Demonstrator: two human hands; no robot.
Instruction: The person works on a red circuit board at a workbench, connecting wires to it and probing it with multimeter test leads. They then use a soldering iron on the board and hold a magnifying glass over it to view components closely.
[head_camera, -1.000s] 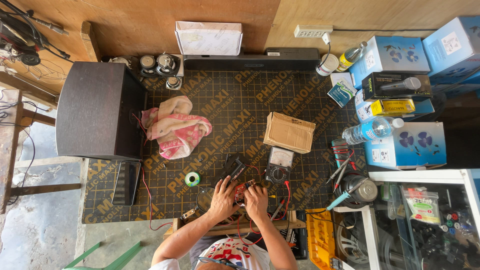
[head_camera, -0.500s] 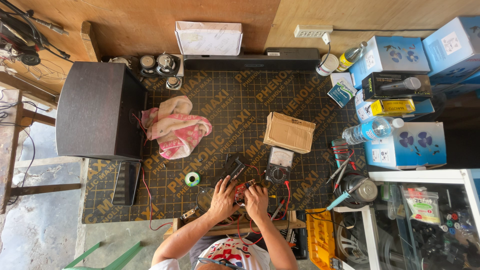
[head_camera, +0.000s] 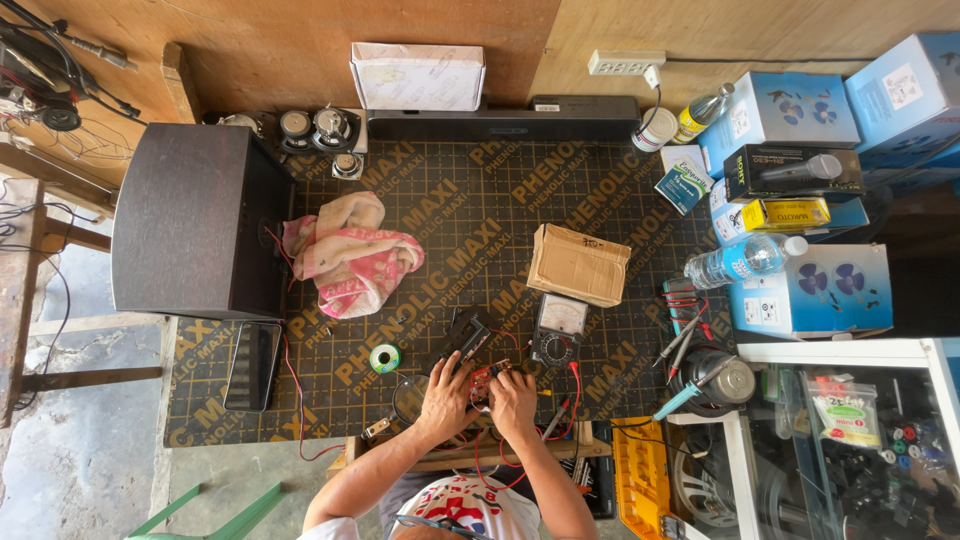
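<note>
Circuit board (head_camera: 487, 385) sits just below the meter (head_camera: 558, 330), both hands on it: left hand (head_camera: 447, 393) and right hand (head_camera: 515, 397) seemingly pinch its wires. Work looks midway, leads loose.

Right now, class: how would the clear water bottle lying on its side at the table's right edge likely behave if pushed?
The water bottle lies on its side, so it would probably roll. It looks like thin clear plastic, likely light and squashy.
</note>
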